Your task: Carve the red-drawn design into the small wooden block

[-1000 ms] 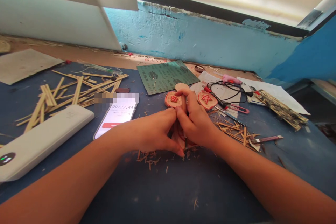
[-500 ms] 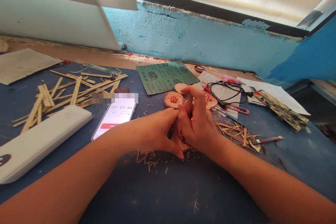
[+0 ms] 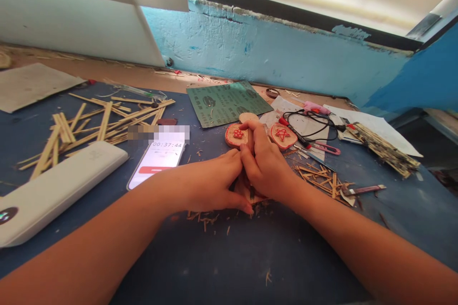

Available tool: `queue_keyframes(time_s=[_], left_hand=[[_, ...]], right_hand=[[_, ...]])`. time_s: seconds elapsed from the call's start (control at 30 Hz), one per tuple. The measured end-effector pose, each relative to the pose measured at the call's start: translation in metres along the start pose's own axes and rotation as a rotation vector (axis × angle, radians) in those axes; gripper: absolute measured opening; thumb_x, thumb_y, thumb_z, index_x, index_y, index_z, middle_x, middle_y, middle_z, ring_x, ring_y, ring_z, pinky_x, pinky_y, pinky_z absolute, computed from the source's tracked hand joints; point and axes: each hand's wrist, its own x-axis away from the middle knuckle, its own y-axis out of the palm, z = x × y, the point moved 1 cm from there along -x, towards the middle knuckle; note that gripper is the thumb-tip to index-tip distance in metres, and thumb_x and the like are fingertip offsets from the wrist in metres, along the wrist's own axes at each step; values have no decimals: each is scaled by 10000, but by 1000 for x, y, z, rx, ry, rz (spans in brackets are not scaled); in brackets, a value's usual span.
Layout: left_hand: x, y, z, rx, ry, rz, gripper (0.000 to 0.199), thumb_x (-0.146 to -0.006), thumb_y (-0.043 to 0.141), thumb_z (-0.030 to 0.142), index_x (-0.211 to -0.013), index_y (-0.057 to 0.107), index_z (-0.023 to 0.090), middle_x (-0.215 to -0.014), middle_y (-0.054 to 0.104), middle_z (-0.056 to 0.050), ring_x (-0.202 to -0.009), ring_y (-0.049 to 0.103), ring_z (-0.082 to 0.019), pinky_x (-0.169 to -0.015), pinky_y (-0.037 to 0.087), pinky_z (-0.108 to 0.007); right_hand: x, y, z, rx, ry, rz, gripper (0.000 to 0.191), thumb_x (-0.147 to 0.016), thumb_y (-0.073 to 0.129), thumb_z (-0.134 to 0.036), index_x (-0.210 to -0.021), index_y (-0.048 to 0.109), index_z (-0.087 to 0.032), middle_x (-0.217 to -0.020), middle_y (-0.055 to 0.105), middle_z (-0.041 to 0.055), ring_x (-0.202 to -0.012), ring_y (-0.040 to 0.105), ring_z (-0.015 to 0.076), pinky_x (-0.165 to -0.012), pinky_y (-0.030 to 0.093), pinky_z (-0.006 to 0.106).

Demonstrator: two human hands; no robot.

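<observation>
My two bare hands meet at the middle of a dark blue work table (image 3: 222,257). My left hand (image 3: 211,183) presses down on a small flat wooden piece (image 3: 246,190) lying on the table just under my palms, fingers closed along its near edge, as if to keep it from sliding. My right hand (image 3: 266,164) is clenched around a thin dark tool (image 3: 251,193), whose tip points down onto the wood; my fingers cover most of it, so I cannot tell what sort of tool it is. Pale wood shavings (image 3: 205,219) lie scattered just in front of my hands. Just beyond my knuckles sit two round wooden discs, one with a red flower pattern (image 3: 234,134), one with a red star (image 3: 282,134). To the left a smartphone showing a running timer (image 3: 159,157) lies face up beside a white power bank (image 3: 53,190), with loose bamboo sticks (image 3: 96,126) behind them. Farther back lies a green sheet of sandpaper (image 3: 225,102). To the right are a pink glue gun with a black cord (image 3: 315,109) and a bundle of thin sticks (image 3: 382,150).
</observation>
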Motion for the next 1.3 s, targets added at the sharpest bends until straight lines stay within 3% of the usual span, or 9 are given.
queue_keyframes(time_s=[0.17,0.33,0.43,0.63,0.83,0.97,1.1,1.2,1.3], left_hand=[[0,0,2,-132,-99,35,879,-801,867,568,-1486,490,167,-1439,657,-174,-1192,712,-356,-954,566,-450],[-3,-5,6,-109,-78,11,687,-759,914,602,-1214,595,198,-1160,735,-84,-1019,705,-295,-844,537,-405],[-6,-6,4,-51,-54,-18,604,-755,933,550,-1120,593,210,-1045,753,-32,-991,712,-265,-831,533,-380],[-9,-1,-5,-22,-24,2,781,-672,972,570,-1243,583,207,-1202,737,-77,-1024,724,-286,-859,567,-414],[-8,2,-5,38,-17,-37,724,-785,917,495,-1335,542,209,-1128,768,-66,-919,762,-255,-750,567,-370],[-7,1,-6,-28,-49,1,831,-733,933,584,-1353,539,196,-1293,724,-129,-1137,730,-332,-914,580,-435],[-7,1,-8,-55,-30,29,707,-717,938,588,-1215,619,201,-1290,717,-127,-1172,708,-344,-1016,562,-470],[-7,0,-7,-49,-31,48,801,-698,951,579,-1319,593,221,-1308,723,-114,-1170,710,-344,-954,578,-448],[-8,0,-7,-26,-9,31,823,-717,948,556,-1376,575,235,-1302,732,-107,-1137,721,-328,-901,583,-426]], right_hand=[[6,0,5,-144,-32,4,341,-1051,477,-262,-1390,482,-228,-1003,684,62,-889,669,253,-867,556,469],[9,1,8,-216,-85,204,317,-1064,477,-224,-1379,451,-248,-1200,617,114,-1196,623,286,-1030,544,530],[11,2,6,-229,-124,211,352,-1085,463,-225,-1428,407,-280,-1042,595,67,-1060,649,269,-957,584,521],[14,1,3,-164,-226,253,389,-1101,474,-222,-1469,371,-291,-974,550,29,-900,640,229,-868,602,469],[9,4,0,-74,-189,231,359,-1072,458,-180,-1416,394,-262,-1010,606,48,-855,649,227,-813,571,452],[8,3,-1,-51,-126,121,371,-1016,493,-180,-1375,422,-241,-984,629,50,-825,643,239,-765,555,440],[10,1,2,-120,-130,33,345,-1024,512,-193,-1359,450,-250,-882,589,1,-744,614,209,-708,540,397],[12,-1,4,-188,-109,81,360,-1047,509,-195,-1393,440,-266,-877,563,-3,-757,621,207,-723,553,410],[13,0,4,-179,-143,180,370,-1069,490,-198,-1423,418,-278,-996,576,39,-922,660,238,-791,575,443]])
